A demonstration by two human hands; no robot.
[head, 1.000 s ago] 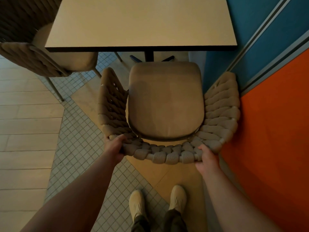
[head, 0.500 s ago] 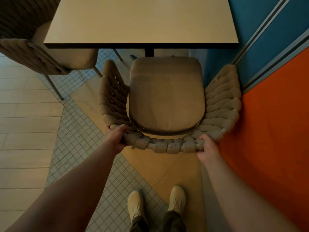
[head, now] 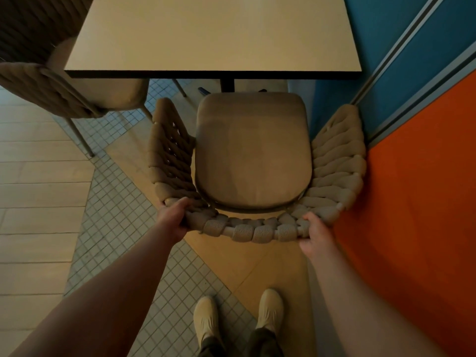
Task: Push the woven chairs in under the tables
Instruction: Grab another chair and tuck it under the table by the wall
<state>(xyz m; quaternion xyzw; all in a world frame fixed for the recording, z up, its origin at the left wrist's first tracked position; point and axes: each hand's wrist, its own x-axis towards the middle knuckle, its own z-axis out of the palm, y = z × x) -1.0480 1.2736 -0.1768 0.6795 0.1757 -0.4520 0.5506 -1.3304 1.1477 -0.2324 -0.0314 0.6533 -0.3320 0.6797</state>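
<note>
The step in hand is judged to be the push itself. The woven chair [head: 252,155] stands on the floor squarely before the table [head: 213,34], its back turned to the person. The front of its seat cushion lies just short of the table's near edge, so nothing of it is yet tucked under.

The curved rope back is held at both rear corners. The left grip [head: 172,219] is closed round the rim where the back meets the left arm; the right grip [head: 315,234] is closed round the rim at the opposite corner, fingers wrapped over the weave.

The chair's right arm lies very near the blue and orange wall [head: 412,202]; whether it touches cannot be told. A second chair [head: 51,86] is seen at the table's left side, its seat partly under the top.

A straight, even forward push is called for next, with both corners driven equally so that the seat is kept in line with the table's dark pedestal [head: 227,85] and the right arm is not scraped along the wall. Whether the woven arms will clear the underside of the top cannot be judged from this view, so a slow advance is advised.
</note>
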